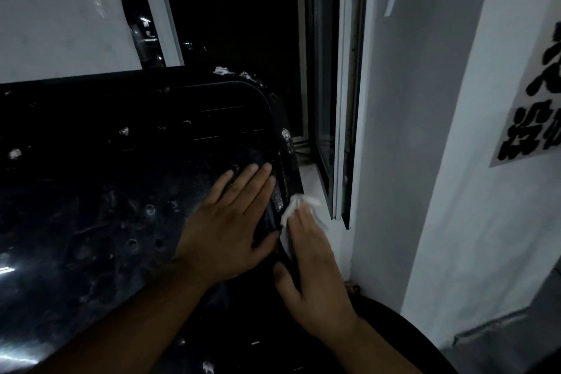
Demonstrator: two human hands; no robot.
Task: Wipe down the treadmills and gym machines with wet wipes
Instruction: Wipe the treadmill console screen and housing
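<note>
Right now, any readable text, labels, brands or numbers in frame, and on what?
Wall sign: large black Chinese characters, cut off by the frame edge, so not readable whole.
Small lit sign outside in the dark: too small and blurred to read.
Machine panel: no label, brand or number visible.

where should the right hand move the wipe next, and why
Probably slide the wipe farther up the right rim of the black panel, toward the window. The right hand pinches it onto the lower rim, white specks show higher on that rim, and the left hand lies flat on the panel, seemingly steadying it.
</note>
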